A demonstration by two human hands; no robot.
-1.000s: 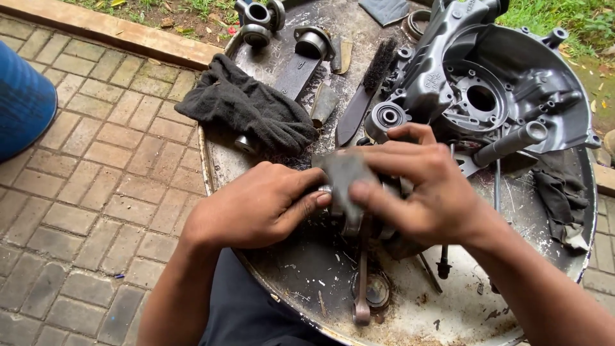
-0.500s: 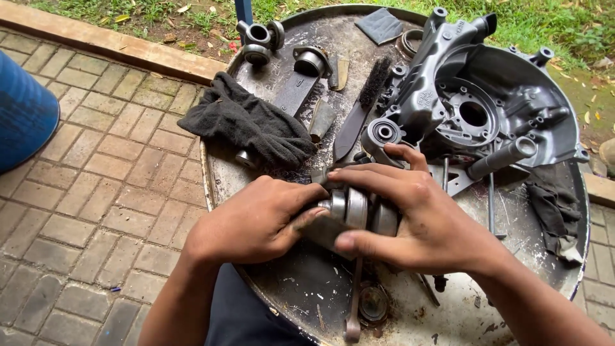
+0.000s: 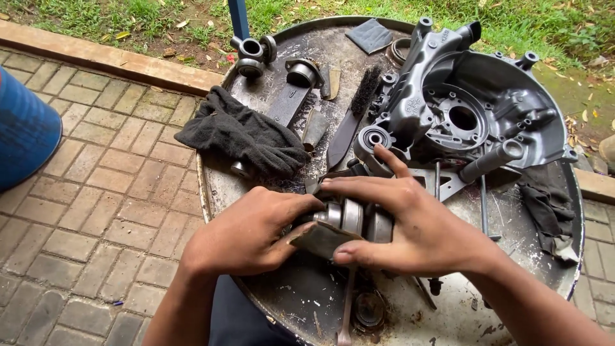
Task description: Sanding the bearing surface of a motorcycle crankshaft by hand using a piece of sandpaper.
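Note:
Over a round metal tray (image 3: 269, 154), both my hands grip a grey cylindrical metal part (image 3: 349, 216) with stacked discs. My left hand (image 3: 253, 230) wraps its left end, thumb pressing a small worn grey scrap of abrasive paper (image 3: 323, 238) against its underside. My right hand (image 3: 416, 221) covers the right end, index finger stretched toward the dark cast engine casing (image 3: 474, 115) behind. The part's far side is hidden by my fingers.
A black rag (image 3: 246, 138) lies at the tray's left. A black brush (image 3: 355, 112), a connecting-rod-like piece (image 3: 295, 86) and small sockets (image 3: 253, 54) sit behind. Another dark rag (image 3: 544, 205) is at right. A blue barrel (image 3: 25, 128) stands on brick paving, left. A wrench (image 3: 346, 307) lies near me.
The grey paper that covered the part's top a second ago is now beneath it, exposing the shiny discs. Both hands have shifted slightly lower in view and the view has moved closer.

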